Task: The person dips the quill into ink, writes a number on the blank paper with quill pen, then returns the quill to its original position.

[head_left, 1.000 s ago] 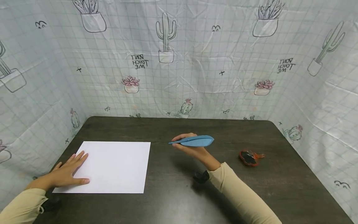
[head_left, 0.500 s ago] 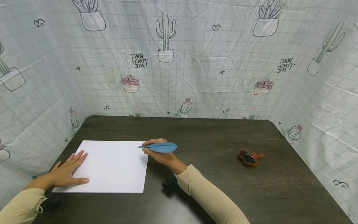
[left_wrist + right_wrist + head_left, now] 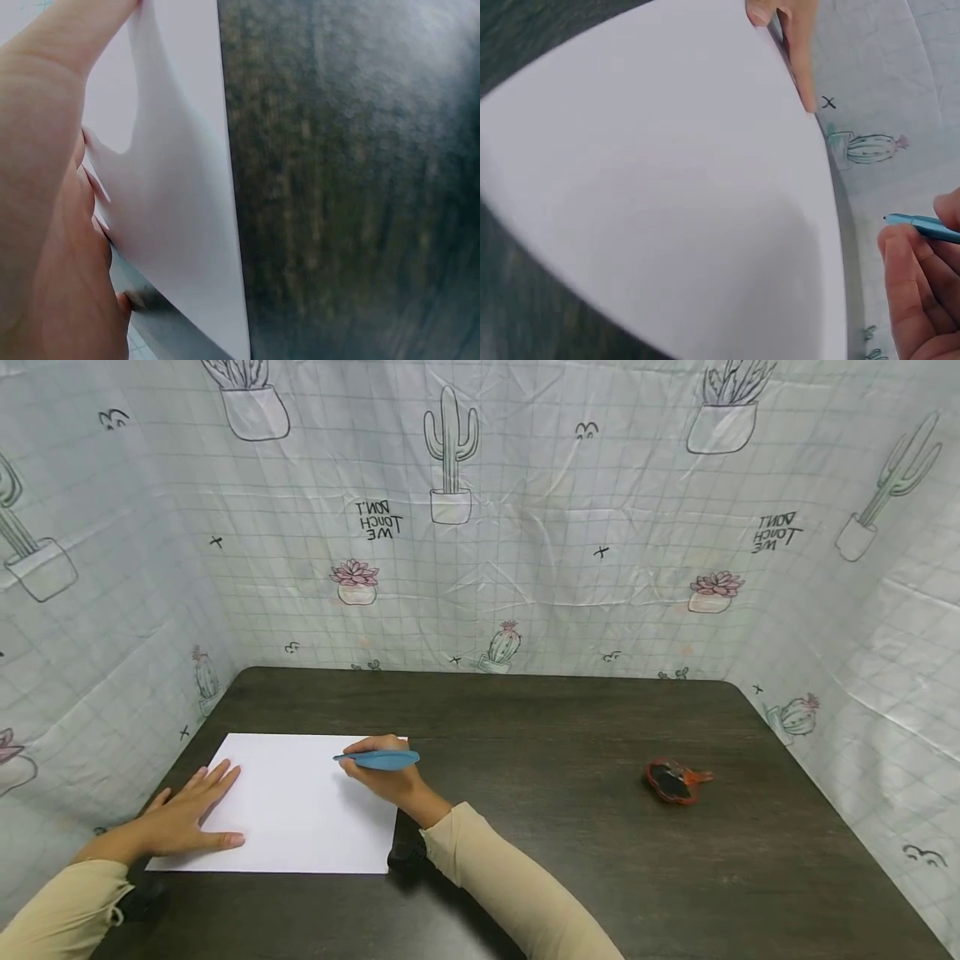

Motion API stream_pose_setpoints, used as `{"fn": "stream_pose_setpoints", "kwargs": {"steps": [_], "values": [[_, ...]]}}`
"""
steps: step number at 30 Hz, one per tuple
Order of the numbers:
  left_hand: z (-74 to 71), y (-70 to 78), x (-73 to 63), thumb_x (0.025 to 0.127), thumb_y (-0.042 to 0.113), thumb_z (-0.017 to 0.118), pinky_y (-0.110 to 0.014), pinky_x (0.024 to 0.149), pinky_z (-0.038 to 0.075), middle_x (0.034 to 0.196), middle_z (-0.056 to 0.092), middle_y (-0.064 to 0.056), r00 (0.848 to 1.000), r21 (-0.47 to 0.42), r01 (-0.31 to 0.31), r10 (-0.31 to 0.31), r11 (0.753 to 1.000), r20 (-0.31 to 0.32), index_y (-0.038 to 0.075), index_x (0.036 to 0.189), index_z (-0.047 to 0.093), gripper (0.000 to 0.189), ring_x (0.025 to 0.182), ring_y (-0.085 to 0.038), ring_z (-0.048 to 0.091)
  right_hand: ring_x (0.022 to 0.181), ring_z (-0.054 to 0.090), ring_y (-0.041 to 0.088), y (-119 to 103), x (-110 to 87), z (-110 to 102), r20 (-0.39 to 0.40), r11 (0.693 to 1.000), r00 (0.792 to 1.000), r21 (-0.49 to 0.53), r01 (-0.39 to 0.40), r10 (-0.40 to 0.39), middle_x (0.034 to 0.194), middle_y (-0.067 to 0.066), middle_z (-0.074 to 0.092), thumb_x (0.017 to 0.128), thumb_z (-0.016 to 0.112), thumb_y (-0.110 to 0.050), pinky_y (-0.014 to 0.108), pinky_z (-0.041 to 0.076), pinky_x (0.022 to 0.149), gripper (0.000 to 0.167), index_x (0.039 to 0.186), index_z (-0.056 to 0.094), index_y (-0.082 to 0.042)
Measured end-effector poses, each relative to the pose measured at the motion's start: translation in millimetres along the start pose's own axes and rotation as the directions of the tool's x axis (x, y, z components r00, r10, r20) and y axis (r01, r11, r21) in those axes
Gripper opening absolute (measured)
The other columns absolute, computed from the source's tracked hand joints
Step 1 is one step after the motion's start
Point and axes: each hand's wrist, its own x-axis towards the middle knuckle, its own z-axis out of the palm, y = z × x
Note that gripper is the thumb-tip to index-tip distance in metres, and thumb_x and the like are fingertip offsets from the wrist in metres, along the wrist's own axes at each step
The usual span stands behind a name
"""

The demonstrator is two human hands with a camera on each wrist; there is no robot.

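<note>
A blank white sheet of paper (image 3: 300, 835) lies on the left part of the dark table. Spread fingers of my left hand (image 3: 183, 818) rest on its left side, the thumb stretched out across the sheet. Over the upper right of the paper, my right hand (image 3: 390, 781) pinches a blue feather-shaped pen (image 3: 386, 760) between thumb and fingers. The pen's tip points left; in the right wrist view the small dark point of the pen (image 3: 907, 220) shows ahead of the fingertips. No mark shows on the sheet.
Toward the right of the table (image 3: 555, 843) sits a small orange-red rimmed object (image 3: 672, 782) with a black middle and a short stub. A white cloth printed with cacti (image 3: 540, 560) hangs behind the table and along both sides.
My right hand has moved left with the pen, from above the bare table to over the paper's upper right. The left hand has stayed in place on the sheet.
</note>
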Motion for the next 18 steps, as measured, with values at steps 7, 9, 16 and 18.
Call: {"fn": "stream_pose_setpoints", "kwargs": {"steps": [7, 9, 16, 18], "values": [[-0.5, 0.5, 0.4, 0.079, 0.049, 0.071, -0.082, 0.09, 0.002, 0.158, 0.004, -0.024, 1.0, -0.023, -0.016, 0.016, 1.0, -0.003, 0.008, 0.154, 0.009, 0.106, 0.139, -0.056, 0.0, 0.062, 0.062, 0.01, 2, 1.7, 12, -0.07, 0.993, 0.995, 0.101, -0.065, 0.073, 0.081, 0.015, 0.07, 0.084, 0.065, -0.002, 0.016, 0.047, 0.056, 0.011, 0.093, 0.067, 0.004], [-1.2, 1.0, 0.3, 0.079, 0.048, 0.071, -0.082, 0.09, 0.001, 0.158, 0.004, -0.025, 1.0, -0.03, -0.023, 0.023, 0.999, -0.007, 0.007, 0.154, 0.009, 0.106, 0.139, -0.056, 0.001, 0.061, 0.06, 0.006, 2, 2.9, 16, -0.076, 0.971, 0.978, 0.16, -0.18, 0.193, 0.077, 0.009, 0.069, 0.083, 0.067, -0.004, 0.018, 0.048, 0.056, 0.009, 0.092, 0.067, -0.001], [-3.4, 1.9, 0.4, 0.079, 0.048, 0.072, -0.083, 0.09, 0.002, 0.158, 0.004, -0.025, 1.0, -0.027, -0.026, 0.026, 0.999, -0.009, 0.007, 0.154, 0.01, 0.106, 0.138, -0.057, 0.003, 0.072, 0.07, 0.01, 4, 7.4, 29, -0.121, 0.844, 0.862, 0.308, -0.44, 0.493, 0.081, -0.002, 0.071, 0.081, 0.075, -0.007, 0.025, 0.056, 0.067, 0.008, 0.088, 0.074, -0.009], [-3.1, 0.9, 0.9, 0.079, 0.049, 0.071, -0.083, 0.09, 0.002, 0.158, 0.004, -0.025, 1.0, -0.024, -0.025, 0.025, 0.999, -0.006, 0.007, 0.154, 0.01, 0.106, 0.138, -0.057, 0.003, 0.071, 0.07, 0.011, 6, 8.1, 32, -0.146, 0.842, 0.848, 0.286, -0.458, 0.51, 0.079, -0.001, 0.072, 0.081, 0.076, -0.009, 0.024, 0.056, 0.065, 0.007, 0.088, 0.074, -0.011]]}}
